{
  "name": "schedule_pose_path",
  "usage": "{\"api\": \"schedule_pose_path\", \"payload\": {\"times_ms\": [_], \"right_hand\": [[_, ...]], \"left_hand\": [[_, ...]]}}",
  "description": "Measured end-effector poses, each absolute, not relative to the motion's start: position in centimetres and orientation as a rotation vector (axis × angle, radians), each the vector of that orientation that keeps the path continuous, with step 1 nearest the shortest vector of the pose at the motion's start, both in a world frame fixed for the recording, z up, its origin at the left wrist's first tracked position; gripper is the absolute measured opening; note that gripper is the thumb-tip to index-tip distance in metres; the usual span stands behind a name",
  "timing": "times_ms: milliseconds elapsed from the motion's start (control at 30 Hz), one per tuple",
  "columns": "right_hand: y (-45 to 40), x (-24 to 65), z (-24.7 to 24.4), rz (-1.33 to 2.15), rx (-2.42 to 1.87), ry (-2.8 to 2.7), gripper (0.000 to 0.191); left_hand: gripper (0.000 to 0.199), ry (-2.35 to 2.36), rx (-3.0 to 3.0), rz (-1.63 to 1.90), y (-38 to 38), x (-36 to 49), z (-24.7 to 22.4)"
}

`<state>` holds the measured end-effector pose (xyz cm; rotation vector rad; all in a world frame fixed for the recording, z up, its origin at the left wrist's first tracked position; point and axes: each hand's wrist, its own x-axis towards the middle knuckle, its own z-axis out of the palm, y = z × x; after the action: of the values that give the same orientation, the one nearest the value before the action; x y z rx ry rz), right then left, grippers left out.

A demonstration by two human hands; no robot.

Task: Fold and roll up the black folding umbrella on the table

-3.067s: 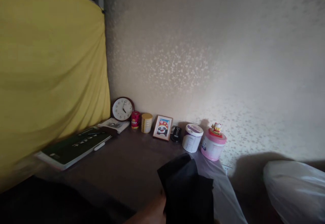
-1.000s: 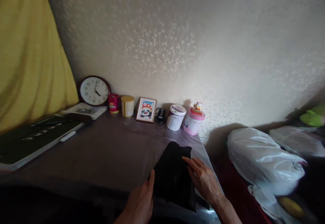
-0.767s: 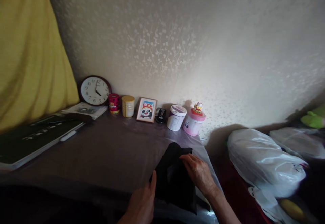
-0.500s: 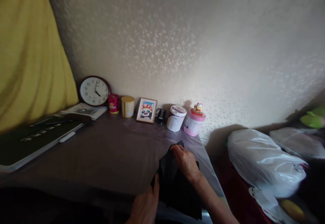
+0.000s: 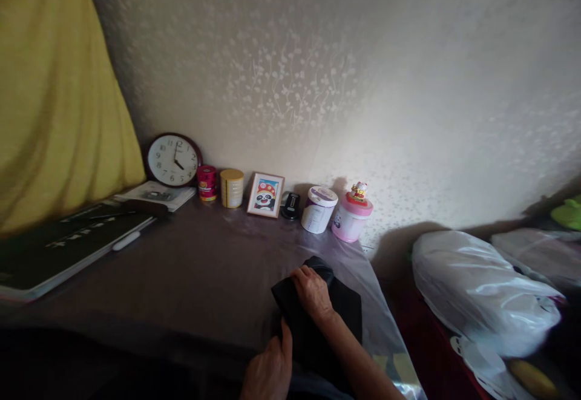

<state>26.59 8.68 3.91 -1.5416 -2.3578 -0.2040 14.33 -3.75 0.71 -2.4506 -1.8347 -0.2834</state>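
Note:
A thin black sheet (image 5: 342,303), which could be cloth or a bag, lies folded and creased at the table's front right. My right hand (image 5: 313,294) reaches across it, fingers closed on its upper part near a raised fold. At its lower left edge, my left hand (image 5: 267,370) grips the black sheet, thumb pointing up along the side. The fingers of the left hand are partly hidden. Both hands rest low over the grey tablecloth (image 5: 204,285).
Along the wall stand a clock (image 5: 175,159), red can (image 5: 207,183), yellow can (image 5: 232,188), panda picture frame (image 5: 265,195), black device (image 5: 290,206), white tub (image 5: 319,210) and pink tub (image 5: 350,219). A green book (image 5: 77,242) lies left; a white plastic bag (image 5: 481,291) sits right.
My right hand has moved left and slightly down across the black sheet, folding its upper part over to the left. The left hand stays at the lower edge. The view shifts a little.

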Motion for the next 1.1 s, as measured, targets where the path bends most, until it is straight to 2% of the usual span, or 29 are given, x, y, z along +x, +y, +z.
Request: {"api": "schedule_pose_path", "payload": {"times_ms": [133, 367, 433, 500, 700, 800, 1100], "right_hand": [[8.7, 26.8, 3.9, -0.192, -1.532, -2.364, 0.017], [8.8, 26.7, 3.9, -0.155, -1.513, -2.372, 0.017], [8.9, 26.7, 4.0, -0.138, -1.511, -2.377, 0.018], [8.9, 26.6, 4.0, -0.116, -1.502, -2.375, 0.019], [8.8, 26.5, 3.7, -0.095, -1.464, -2.343, 0.019], [8.5, 26.7, 3.7, -0.083, -1.422, -2.309, 0.02], [5.0, 28.0, 3.5, 0.136, -0.947, -2.406, 0.026]], "left_hand": [[0.063, -1.85, -2.57, -0.242, -3.7, 13.4, 1.2], [0.036, -1.644, -2.559, -0.517, -3.2, 12.9, 3.4], [0.042, -1.492, -2.638, -0.577, -2.8, 13.3, 3.4], [0.056, -1.388, -2.677, -0.603, -2.5, 13.4, 2.7], [0.075, -1.434, -2.631, -0.536, -2.4, 13.6, -0.6], [0.078, -1.47, -2.535, -0.535, -2.6, 13.9, -1.2], [0.071, -1.493, -2.345, -0.607, -2.5, 15.0, -3.1]]}}
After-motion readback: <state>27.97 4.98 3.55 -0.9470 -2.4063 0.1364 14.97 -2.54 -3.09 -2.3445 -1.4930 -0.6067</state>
